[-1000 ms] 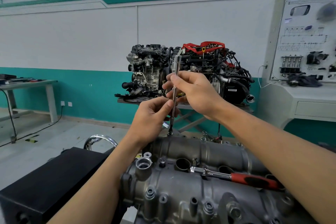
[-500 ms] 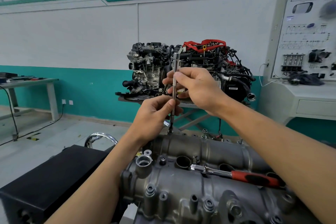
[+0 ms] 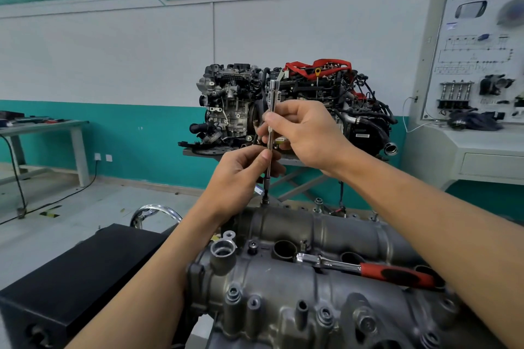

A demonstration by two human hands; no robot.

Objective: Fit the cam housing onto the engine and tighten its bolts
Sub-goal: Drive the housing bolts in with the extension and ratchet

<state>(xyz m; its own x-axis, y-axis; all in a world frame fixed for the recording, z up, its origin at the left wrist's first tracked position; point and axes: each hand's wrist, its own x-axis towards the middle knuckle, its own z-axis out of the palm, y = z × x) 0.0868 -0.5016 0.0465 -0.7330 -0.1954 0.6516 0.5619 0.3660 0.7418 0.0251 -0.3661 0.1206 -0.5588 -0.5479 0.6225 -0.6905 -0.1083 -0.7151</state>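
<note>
Cam housing (image 3: 283,300), 6 o'clock: dull grey cast metal, bores darker. Ratchet (image 3: 394,273), 4 o'clock: chrome head, red grip w/ black inlay. Extension bar (image 3: 271,122), centre: bright chrome. Box (image 3: 85,278), 8 o'clock: matt black. Wall (image 3: 113,59): white w/ teal band low, teal stripe up top. Bkgd engine (image 3: 232,105), 12 o'clock: grey-black, red cover, yellow dipstick ring (image 3: 318,71). Floor mark (image 3: 49,213), 9 o'clock: yellow/black stripes.

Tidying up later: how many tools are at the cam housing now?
2: an extension bar held upright by the left hand and right hand, and a red-handled ratchet lying on the cam housing. Others may be hidden.
</note>
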